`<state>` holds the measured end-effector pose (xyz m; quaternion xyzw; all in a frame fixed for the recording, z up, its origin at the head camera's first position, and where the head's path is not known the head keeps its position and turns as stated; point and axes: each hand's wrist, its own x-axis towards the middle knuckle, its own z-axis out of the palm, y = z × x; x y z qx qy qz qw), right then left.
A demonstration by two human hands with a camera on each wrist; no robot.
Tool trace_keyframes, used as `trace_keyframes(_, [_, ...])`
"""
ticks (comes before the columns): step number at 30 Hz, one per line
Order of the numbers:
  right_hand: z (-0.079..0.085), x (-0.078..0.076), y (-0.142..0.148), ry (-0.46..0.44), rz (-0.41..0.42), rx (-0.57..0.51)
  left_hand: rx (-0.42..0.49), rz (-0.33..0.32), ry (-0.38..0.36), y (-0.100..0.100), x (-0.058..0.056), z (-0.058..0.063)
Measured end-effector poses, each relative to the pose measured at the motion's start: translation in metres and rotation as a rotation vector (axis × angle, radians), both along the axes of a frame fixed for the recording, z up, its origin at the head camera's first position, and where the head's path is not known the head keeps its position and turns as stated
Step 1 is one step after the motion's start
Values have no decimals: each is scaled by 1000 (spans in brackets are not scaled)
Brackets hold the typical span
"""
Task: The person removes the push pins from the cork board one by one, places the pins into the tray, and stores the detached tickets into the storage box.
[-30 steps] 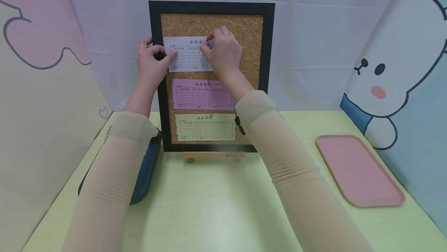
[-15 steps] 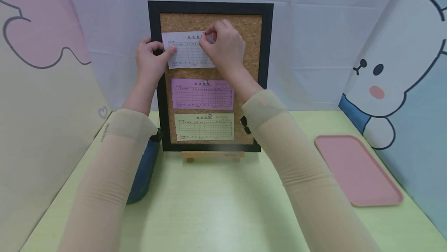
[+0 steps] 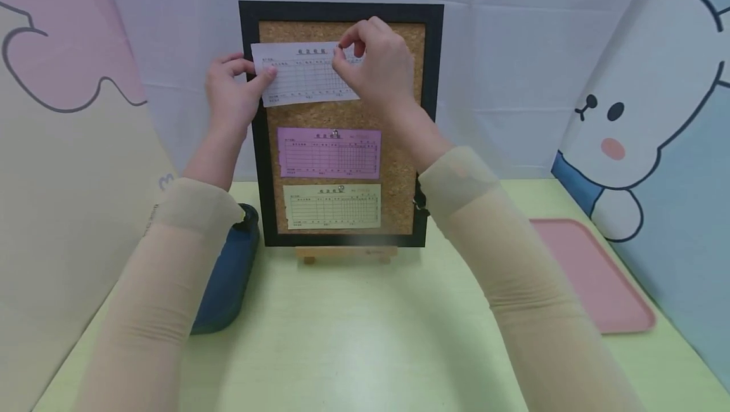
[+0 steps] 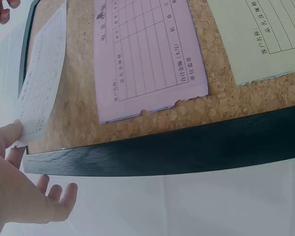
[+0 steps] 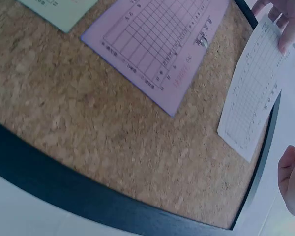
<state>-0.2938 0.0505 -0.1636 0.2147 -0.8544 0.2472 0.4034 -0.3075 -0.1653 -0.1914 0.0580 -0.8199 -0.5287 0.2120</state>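
A printed white receipt slip [image 3: 302, 79] is held at its left edge by my left hand [image 3: 234, 95], thumb in front. In the left wrist view the slip [image 4: 44, 73] bows away from the cork. My right hand [image 3: 382, 70] pinches a small pushpin [image 3: 339, 47] between thumb and index finger, mostly hidden. In the right wrist view, the right hand [image 5: 292, 182] is apart from the slip's free end. Lower on the black-framed cork board [image 3: 399, 146], a purple slip [image 3: 329, 161] and a pale green slip [image 3: 332, 212] hang from silver pushpins.
The board leans on a wooden stand [image 3: 345, 251] on the light green table [image 3: 342, 336]. A dark blue case [image 3: 228, 279] lies left, partly behind the left forearm. At right sits a pink tray [image 3: 593, 272], partly covered by the right sleeve. Cartoon-printed panels flank the table.
The white slip has moved up and left, now overlapping the frame's left side. Both hands rose slightly; the left shifted left, and the right moved up and right with the pushpin.
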Motion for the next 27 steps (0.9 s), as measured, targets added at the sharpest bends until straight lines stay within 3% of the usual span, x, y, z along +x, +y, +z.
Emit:
trace_keyframes(6, [10,11,20,-2,36,36,6,0,37,-4,10,10])
trace_keyframes(16, [25,29,52,-34,51,96,-8,-25,185,-6,34,20])
trace_keyframes(21, [31,40,68,-23,65,138,-67,-14,252,-7,46,24])
trace_keyframes(27, [36,54,86,-21,47,185,-186,44,370,-8,60,27])
